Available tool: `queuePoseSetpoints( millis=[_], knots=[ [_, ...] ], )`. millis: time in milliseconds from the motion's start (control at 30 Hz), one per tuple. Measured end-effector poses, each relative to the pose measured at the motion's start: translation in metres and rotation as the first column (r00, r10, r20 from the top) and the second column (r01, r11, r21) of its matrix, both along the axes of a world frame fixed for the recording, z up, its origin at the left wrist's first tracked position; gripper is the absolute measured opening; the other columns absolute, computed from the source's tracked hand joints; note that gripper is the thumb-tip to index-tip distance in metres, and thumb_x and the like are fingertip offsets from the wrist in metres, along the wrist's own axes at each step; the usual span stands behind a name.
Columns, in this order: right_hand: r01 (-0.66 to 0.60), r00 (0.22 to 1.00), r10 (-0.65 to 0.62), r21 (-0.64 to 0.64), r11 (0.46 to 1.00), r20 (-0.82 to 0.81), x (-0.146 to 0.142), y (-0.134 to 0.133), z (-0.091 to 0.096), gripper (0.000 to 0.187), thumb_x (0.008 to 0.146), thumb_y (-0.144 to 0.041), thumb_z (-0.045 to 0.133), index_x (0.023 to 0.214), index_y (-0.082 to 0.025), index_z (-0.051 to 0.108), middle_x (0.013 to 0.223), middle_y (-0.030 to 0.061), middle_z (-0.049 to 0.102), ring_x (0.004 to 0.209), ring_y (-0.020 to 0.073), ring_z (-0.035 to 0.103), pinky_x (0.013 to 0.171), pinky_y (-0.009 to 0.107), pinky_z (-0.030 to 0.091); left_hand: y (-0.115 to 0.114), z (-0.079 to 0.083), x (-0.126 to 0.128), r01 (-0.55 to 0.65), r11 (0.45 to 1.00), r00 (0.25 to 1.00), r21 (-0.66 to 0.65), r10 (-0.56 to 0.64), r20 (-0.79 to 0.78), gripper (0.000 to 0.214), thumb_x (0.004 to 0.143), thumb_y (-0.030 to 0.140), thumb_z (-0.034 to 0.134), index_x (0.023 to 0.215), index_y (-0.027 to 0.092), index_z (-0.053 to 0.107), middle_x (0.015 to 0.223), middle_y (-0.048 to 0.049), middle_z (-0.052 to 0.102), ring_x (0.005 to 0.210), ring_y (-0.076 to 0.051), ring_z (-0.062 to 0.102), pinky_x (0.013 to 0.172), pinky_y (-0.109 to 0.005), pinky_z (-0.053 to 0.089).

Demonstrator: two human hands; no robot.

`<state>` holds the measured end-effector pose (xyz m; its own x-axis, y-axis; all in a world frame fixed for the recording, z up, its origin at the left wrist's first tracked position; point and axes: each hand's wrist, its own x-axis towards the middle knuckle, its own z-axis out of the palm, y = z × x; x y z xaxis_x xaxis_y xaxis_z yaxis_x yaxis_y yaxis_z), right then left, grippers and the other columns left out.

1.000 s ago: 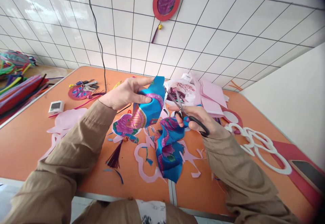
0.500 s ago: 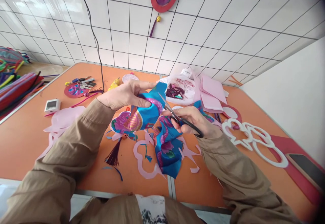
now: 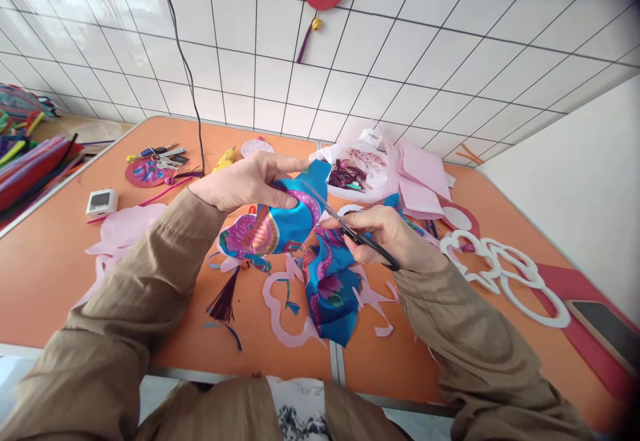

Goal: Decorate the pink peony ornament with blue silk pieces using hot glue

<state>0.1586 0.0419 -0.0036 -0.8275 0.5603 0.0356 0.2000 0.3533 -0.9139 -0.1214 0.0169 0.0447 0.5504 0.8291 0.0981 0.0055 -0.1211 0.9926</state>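
White-tiled wall behind; orange table before it, strewn with scraps. Head view, as logged from my remote station:

Left hand: thumb and fingers pinching a blue cloth piece. Right hand: curled around the handles of scissors, blades at the cloth's right side; how far they are parted, I cannot tell.

Handling, by my judgement: cloth lightly stretched, short strokes, cloth turned rather than the wrist, left thumb clear of the blade line.

Blue cloth piece: one, raised above the table, left of its central seam, well in from the near edge. Satiny sheen; blue ground, dotted purple band, gold-orange motif at lower left; likely limp and slippery.

Nearer the table's near edge: second patterned cloth, one, crumpled, over the seam; dark tassel, one, farther left.
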Motion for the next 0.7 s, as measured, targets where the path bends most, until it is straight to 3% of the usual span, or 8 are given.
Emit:
queuePoseSetpoints(
  millis=[267, 500, 700],
  knots=[
    [0.018, 1.0, -0.018, 0.003, 1.0, -0.025, -0.004, -0.008, 0.013, 0.059, 0.072, -0.056, 0.082, 0.105, -0.007, 0.077, 0.055, -0.0052, 0.041, 0.051, 0.0079, 0.034, 0.043, 0.023, 0.027, 0.001, -0.001, -0.001, 0.002, 0.999, 1.0, 0.034, -0.001, -0.006, 0.047, 0.065, 0.011, 0.085, 0.111, 0.016, 0.078, 0.1, -0.0088, 0.079, 0.093, -0.021, 0.072, 0.078, -0.026, 0.059],
    [0.029, 0.994, -0.024, -0.05, 0.998, 0.111, -0.003, -0.011, 0.017, 0.063, 0.072, -0.057, 0.08, 0.116, -0.012, 0.075, 0.053, -0.0069, 0.043, 0.043, 0.0072, 0.037, 0.04, 0.022, 0.032, -0.002, 0.003, -0.001, 0.028, 0.999, 0.998, 0.036, -0.026, -0.063, 0.044, 0.066, 0.008, 0.081, 0.109, 0.016, 0.078, 0.099, -0.0068, 0.078, 0.093, -0.021, 0.072, 0.079, -0.028, 0.06],
    [0.039, 0.984, -0.043, 0.024, 0.999, 0.172, -0.001, -0.013, 0.017, 0.06, 0.074, -0.052, 0.081, 0.118, -0.011, 0.075, 0.053, -0.006, 0.046, 0.045, 0.0082, 0.041, 0.043, 0.023, 0.036, -0.004, 0.009, 0.001, 0.012, 1.0, 0.993, 0.009, -0.011, -0.118, 0.04, 0.059, 0.007, 0.083, 0.098, 0.014, 0.08, 0.093, -0.0073, 0.078, 0.084, -0.021, 0.073, 0.07, -0.025, 0.059]
  ],
)
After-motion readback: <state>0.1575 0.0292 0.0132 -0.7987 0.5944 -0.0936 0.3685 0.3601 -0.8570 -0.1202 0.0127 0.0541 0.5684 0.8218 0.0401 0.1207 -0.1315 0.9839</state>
